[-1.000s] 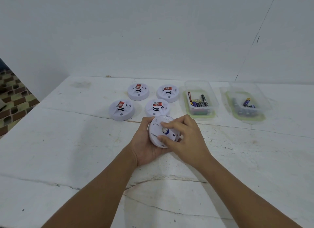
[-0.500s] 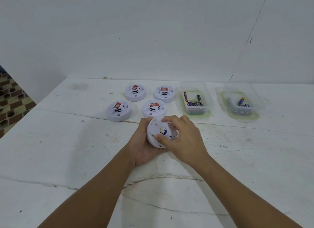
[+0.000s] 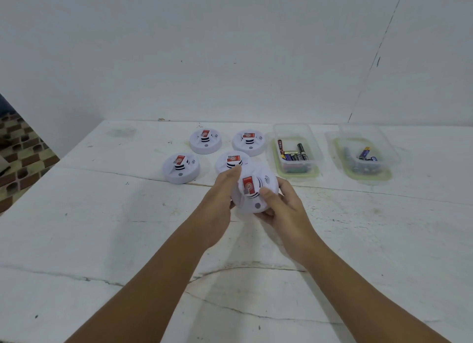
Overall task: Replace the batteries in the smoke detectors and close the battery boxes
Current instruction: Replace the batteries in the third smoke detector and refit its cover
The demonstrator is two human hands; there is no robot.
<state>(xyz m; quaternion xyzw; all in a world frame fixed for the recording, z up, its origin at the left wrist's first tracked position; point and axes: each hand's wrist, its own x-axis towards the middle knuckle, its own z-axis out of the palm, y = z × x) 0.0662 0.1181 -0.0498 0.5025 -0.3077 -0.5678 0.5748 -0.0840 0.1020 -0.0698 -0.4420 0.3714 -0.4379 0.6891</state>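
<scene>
I hold one smoke detector (image 3: pixel 256 191) between both hands, lifted just above the worktop (image 3: pixel 102 227) in front of me, its red-labelled face turned up toward me. My left hand (image 3: pixel 220 202) cups its left edge with the fingers (image 3: pixel 234 172) reaching over the far rim; my right hand (image 3: pixel 284 209) grips the right and near edge, thumb pressed on the front face beside the small grey button. Both sets of fingers are closed on the detector, not spread.

The relation that matters next, as I judge it: the battery box is not visible from this side, so it presumably lies underneath, facing away from me and down toward the worktop. If this unit is finished, the free spot for it is just beyond my left fingers, next to the nearest resting detector (image 3: pixel 231 161), which the held one partly overlaps in view. The left hand is nearer that group; the right hand is nearer the trays.

Counting: five detectors in all, one held and four resting face up in two rows of two. Two clear plastic trays stand to the right, the nearer tray (image 3: pixel 314 163) holding several batteries, the farther tray (image 3: pixel 384 153) holding a few more; I cannot count the batteries surely.
</scene>
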